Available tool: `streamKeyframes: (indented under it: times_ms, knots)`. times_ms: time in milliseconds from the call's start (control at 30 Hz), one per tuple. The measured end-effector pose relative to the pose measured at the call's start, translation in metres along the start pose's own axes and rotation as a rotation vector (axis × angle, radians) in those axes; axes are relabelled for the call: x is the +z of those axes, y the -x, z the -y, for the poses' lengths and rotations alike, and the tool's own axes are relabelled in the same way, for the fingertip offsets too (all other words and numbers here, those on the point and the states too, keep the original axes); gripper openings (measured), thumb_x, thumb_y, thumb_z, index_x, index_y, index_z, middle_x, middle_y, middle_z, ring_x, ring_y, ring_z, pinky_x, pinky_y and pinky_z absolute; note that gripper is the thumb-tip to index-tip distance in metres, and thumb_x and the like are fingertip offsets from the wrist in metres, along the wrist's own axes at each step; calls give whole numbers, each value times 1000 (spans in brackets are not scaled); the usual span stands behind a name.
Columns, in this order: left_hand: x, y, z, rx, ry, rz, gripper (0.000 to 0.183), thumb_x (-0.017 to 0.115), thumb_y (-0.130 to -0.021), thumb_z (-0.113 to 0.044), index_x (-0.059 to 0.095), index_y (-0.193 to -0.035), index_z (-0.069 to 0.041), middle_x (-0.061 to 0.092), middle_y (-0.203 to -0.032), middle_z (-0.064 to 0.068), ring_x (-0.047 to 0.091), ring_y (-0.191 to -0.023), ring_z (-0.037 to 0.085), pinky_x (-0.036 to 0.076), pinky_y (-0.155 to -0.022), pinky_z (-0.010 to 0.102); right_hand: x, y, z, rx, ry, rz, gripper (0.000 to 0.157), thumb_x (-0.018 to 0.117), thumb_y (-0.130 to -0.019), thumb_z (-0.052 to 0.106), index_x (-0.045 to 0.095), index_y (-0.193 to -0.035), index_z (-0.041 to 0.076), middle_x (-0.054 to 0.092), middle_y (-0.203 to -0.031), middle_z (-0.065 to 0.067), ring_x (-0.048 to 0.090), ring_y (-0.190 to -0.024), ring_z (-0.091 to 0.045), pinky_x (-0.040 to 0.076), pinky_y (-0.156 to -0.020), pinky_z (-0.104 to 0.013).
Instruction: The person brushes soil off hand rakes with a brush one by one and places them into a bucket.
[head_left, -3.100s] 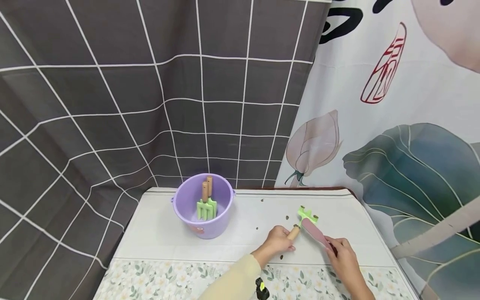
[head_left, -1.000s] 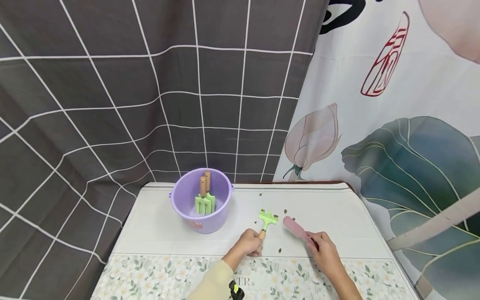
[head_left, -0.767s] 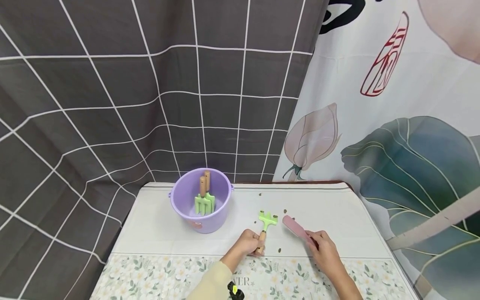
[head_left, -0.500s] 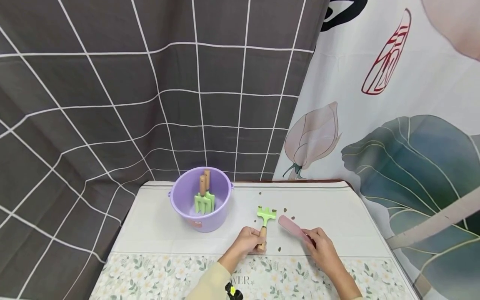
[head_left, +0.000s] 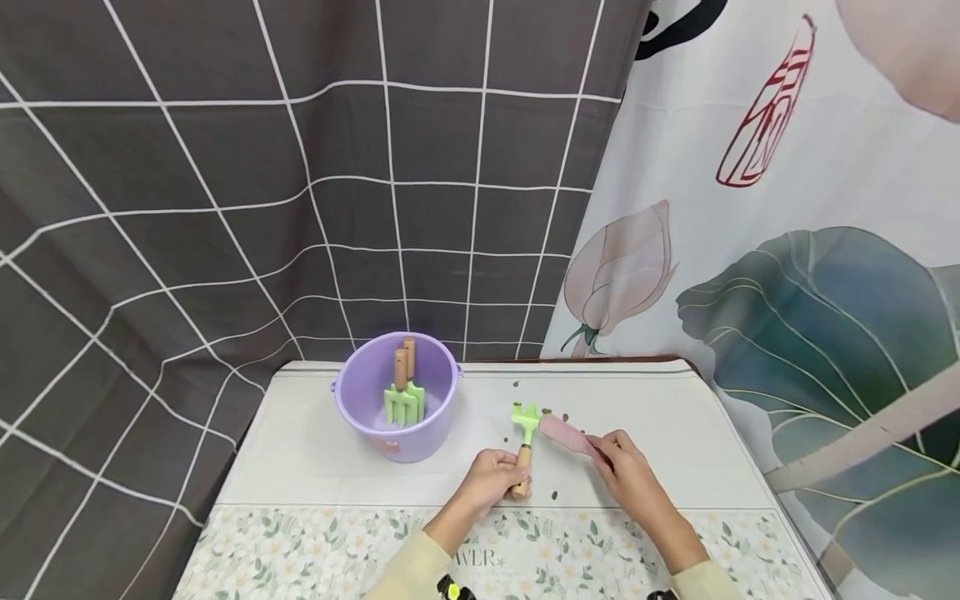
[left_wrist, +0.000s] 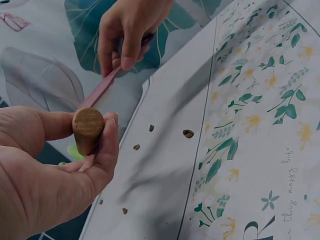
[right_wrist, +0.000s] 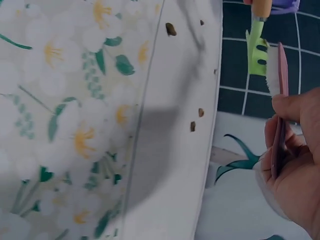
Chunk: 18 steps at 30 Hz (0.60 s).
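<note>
My left hand grips the wooden handle of a small green garden rake, its head raised and pointing away from me. In the left wrist view the round butt of the handle sits between thumb and fingers. My right hand holds a pink brush; its tip meets the right side of the rake head. Seen from the right wrist, white bristles face the green tines. Small brown bits show at the ends of the rake head.
Left of the rake stands a purple bucket holding a green toy fork and another green tool with a wooden handle. Several brown crumbs lie scattered over the white and floral tablecloth. Curtains hang behind the table.
Over three seconds the rake has come leftward and turned more upright. The brush was apart from it a second ago; since then it has moved left to the rake head.
</note>
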<state>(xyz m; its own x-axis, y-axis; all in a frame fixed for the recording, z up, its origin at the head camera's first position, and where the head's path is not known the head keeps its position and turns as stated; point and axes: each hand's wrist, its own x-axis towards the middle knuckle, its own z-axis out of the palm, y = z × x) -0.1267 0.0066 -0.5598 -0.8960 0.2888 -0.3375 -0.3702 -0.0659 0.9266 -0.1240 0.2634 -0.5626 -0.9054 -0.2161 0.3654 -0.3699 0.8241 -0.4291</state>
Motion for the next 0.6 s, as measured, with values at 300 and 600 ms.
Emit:
streamKeyframes:
  times_ms: [300,600]
  knots:
    - [-2,13,-9,31,4,17,30,65,-96,4,55,-119,20,69,-96,20,70,-71,17,65,-73,30,-1,-20,8,-139,79,-24,31,78,-89,-1,75,-119,6,58,-100,-3,55,-80,-7,55,-65,-26]
    - [4,13,-21,53,27,24,30,69,-96,-1,59,-117,18,73,-91,17,71,-70,15,64,-70,28,-7,-37,7,-133,134,19,30,78,-90,1,74,-119,5,59,-101,-7,62,-84,-14,59,-69,-32]
